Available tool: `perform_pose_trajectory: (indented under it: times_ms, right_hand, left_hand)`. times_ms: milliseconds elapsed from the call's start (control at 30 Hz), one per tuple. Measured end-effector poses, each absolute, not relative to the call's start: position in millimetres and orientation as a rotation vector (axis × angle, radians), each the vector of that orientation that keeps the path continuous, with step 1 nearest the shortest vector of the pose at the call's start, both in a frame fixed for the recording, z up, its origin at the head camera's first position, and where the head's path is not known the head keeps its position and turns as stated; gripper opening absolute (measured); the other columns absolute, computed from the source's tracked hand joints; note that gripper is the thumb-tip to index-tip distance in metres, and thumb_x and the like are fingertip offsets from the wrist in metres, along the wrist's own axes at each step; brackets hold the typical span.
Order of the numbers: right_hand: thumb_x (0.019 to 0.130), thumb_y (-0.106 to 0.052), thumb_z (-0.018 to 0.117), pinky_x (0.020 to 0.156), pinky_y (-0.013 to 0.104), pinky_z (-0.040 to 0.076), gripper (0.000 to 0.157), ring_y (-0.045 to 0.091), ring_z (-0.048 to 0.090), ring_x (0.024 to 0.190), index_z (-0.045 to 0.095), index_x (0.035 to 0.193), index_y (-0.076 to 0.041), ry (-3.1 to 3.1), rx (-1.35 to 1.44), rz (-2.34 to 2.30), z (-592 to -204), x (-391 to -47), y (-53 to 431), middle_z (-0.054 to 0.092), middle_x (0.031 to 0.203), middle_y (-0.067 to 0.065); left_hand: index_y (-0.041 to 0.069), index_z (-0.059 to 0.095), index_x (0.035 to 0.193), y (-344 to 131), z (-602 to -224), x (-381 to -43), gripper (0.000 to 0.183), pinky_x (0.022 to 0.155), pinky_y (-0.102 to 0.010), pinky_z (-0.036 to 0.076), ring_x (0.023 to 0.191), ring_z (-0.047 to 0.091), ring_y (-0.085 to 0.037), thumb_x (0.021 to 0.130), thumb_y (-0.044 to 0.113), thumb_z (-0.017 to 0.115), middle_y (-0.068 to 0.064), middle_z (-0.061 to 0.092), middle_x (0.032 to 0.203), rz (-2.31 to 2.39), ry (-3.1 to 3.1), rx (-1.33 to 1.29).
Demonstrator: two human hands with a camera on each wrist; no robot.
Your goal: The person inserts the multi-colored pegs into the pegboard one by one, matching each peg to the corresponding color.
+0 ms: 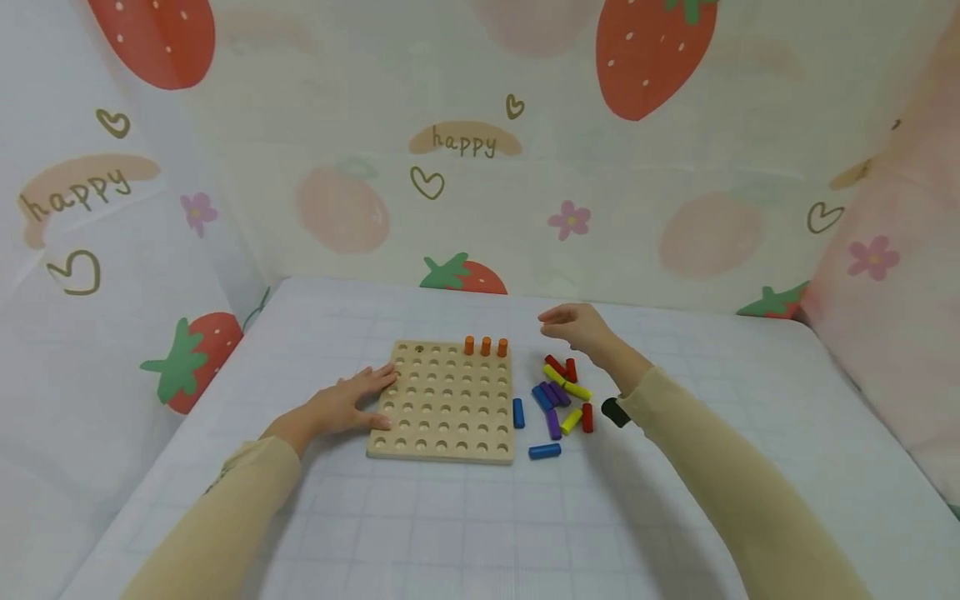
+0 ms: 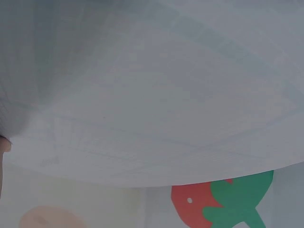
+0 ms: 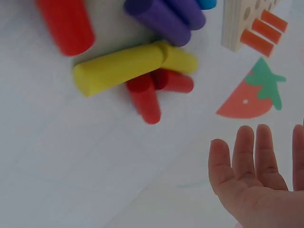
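Note:
A wooden pegboard (image 1: pixel 446 417) with rows of round holes lies on the table. Three orange pegs (image 1: pixel 486 346) stand upright in its back row, toward the right. My left hand (image 1: pixel 347 406) rests at the board's left edge, its fingers and thumb on the rim. Above the table, past the board's right back corner, hovers my right hand (image 1: pixel 576 327) with nothing in it; the right wrist view shows its fingers loosely extended. Beneath and in front of it lie loose red pegs (image 3: pixel 145 102), yellow pegs (image 3: pixel 118 66), purple pegs (image 3: pixel 161 21) and blue pegs (image 1: pixel 544 451).
A small dark object (image 1: pixel 615 412) lies by the right sleeve, partly hidden by it. White grid-patterned cloth covers the table (image 1: pixel 420 533). Strawberry-print curtains (image 1: pixel 465 217) hang behind and at both sides.

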State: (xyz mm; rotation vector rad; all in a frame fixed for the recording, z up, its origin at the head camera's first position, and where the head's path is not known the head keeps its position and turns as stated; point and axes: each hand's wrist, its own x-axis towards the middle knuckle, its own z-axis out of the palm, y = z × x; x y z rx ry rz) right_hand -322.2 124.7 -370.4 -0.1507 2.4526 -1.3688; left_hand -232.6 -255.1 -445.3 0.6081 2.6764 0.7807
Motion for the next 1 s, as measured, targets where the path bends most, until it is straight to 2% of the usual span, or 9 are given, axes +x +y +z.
perform_pose_trajectory:
  times_ms: [233, 633, 1000]
  right_hand:
    - [0.099, -0.011, 0.056, 0.107, 0.053, 0.036, 0.041, 0.038, 0.048, 0.124, 0.049, 0.138, 0.003, 2.438, -0.16, -1.378, -373.2, -317.7, 141.7, 0.052, 0.136, 0.024]
    - [0.099, -0.009, 0.056, 0.106, 0.05, 0.039, 0.045, 0.038, 0.047, 0.125, 0.044, 0.142, 0.0, 2.423, -0.059, -1.374, -390.4, -311.9, 161.0, 0.049, 0.138, 0.024]
    - [0.096, -0.013, 0.061, 0.105, 0.05, 0.04, 0.053, 0.038, 0.046, 0.124, 0.042, 0.145, -0.002, 2.426, 0.017, -1.305, -405.4, -312.7, 170.4, 0.047, 0.139, 0.024]
  left_hand:
    - [0.003, 0.029, 0.152, -256.1, -444.9, -232.5, 0.092, 0.11, -0.068, 0.004, 0.145, 0.007, -0.042, 0.084, 0.05, 0.069, -0.014, 0.016, 0.16, 0.785, 2.68, 0.597]
    - [0.004, 0.029, 0.152, -253.0, -440.9, -230.1, 0.09, 0.111, -0.066, 0.003, 0.145, 0.007, -0.042, 0.085, 0.048, 0.069, -0.014, 0.015, 0.16, 0.791, 2.669, 0.565]
    - [0.004, 0.029, 0.153, -252.4, -440.2, -229.3, 0.09, 0.111, -0.066, 0.002, 0.145, 0.006, -0.041, 0.085, 0.047, 0.07, -0.013, 0.015, 0.161, 0.807, 2.662, 0.558]
